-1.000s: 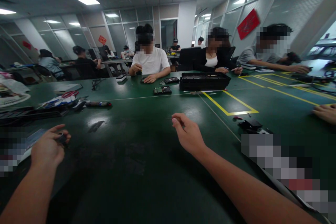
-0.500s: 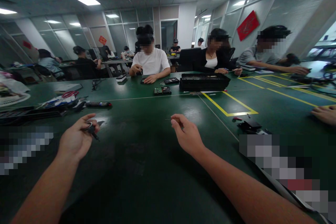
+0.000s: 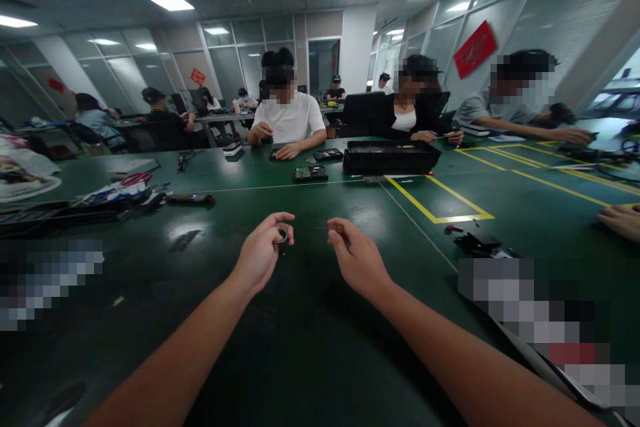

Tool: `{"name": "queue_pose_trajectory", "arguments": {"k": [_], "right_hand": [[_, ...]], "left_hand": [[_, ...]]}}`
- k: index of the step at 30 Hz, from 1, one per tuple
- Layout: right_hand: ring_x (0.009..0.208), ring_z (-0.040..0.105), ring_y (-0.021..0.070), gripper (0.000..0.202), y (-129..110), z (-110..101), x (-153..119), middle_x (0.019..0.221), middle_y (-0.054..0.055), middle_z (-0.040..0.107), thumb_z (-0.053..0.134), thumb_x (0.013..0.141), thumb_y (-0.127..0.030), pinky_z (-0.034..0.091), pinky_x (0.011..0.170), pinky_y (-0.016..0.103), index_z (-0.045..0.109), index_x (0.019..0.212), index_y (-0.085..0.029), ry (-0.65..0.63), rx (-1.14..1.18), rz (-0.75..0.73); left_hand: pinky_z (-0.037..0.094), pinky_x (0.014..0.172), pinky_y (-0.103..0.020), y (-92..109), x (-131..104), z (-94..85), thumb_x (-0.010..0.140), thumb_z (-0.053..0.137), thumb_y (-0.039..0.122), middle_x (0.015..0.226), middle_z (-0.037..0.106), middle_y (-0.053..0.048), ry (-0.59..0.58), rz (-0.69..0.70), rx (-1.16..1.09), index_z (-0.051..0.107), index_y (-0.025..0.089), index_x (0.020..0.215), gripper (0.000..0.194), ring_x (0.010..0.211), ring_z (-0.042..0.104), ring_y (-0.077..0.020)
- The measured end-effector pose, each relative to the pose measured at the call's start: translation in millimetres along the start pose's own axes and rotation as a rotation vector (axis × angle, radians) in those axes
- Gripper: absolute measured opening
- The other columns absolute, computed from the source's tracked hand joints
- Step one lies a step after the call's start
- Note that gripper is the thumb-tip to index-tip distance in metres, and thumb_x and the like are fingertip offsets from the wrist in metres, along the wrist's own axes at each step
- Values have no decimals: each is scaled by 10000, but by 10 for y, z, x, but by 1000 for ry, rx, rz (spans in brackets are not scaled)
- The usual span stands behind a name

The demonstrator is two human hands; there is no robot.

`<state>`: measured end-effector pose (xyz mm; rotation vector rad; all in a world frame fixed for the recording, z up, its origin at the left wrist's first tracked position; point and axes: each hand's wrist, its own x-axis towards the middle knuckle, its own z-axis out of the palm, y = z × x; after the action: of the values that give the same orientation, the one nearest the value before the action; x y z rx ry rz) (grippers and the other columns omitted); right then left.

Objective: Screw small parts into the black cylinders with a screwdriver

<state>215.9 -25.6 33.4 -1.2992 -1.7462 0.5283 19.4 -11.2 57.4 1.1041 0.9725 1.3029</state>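
Observation:
My left hand (image 3: 260, 250) is closed around a small dark round part (image 3: 283, 235) with a pale ring-like rim, mostly hidden by the fingers. Facing it across a short gap, my right hand (image 3: 357, 250) pinches a small brownish-red piece (image 3: 336, 229). A thin, needle-like line sticks out of that piece toward the left hand; its exact kind is not clear. Both hands are held above the green table (image 3: 295, 347). On the tabletop left of my left hand lies a flat dark scrap (image 3: 185, 241).
A screwdriver-like tool (image 3: 190, 199) and red-handled scissors (image 3: 136, 179) lie at left. Ahead are a circuit-board device (image 3: 311, 173) and a long black tray (image 3: 391, 157). Small black parts (image 3: 480, 243) lie at right. Co-workers (image 3: 287, 117) sit opposite; another person's hand (image 3: 620, 220) rests at the right edge.
My left hand has moved right, carrying the dark round part close to my right hand, and has uncovered the flat dark scrap. My right hand has stayed almost still.

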Motion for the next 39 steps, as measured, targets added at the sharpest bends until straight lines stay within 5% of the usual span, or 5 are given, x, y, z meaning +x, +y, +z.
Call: {"name": "queue_pose_trajectory", "arguments": {"k": [9,13,18,34,39], "right_hand": [[743,665,189,245,-52,-31,7,843,32,728,525,975,-381,469,666,316,701,1000,-212,0,-58,-53],[628,612,171,282,-97,-64,-5,705,11,673,539,966,-415,421,592,304,685,840,-210,1,-80,-46],[721,650,181,259,-70,-78,-43,796,30,691,462,1003,-390,473,665,313,636,948,-206,169,83,-69],[835,726,214,231,-55,-49,-42,897,62,753,516,979,-403,543,754,355,622,1041,-208,145,204,-49],[593,629,169,312,-80,-105,-20,668,15,686,617,906,-492,448,554,289,631,778,-208,170,66,28]], "left_hand": [[455,896,-336,-383,37,-93,720,630,165,1039,600,-48,-92,88,288,489,205,1161,465,941,605,-182],[461,990,-397,-394,16,-183,850,642,260,1152,631,-80,-124,170,496,562,206,1168,332,1065,617,-214],[411,1078,-435,-373,-22,-205,849,672,175,1250,643,-51,-169,332,845,645,275,1239,403,1186,584,-236],[427,1081,-444,-395,-50,-191,850,705,206,1264,672,-44,-181,354,877,662,280,1245,405,1197,598,-243],[425,1069,-451,-408,-39,-209,854,706,215,1264,674,-38,-182,357,906,662,297,1255,411,1188,596,-242]]}}
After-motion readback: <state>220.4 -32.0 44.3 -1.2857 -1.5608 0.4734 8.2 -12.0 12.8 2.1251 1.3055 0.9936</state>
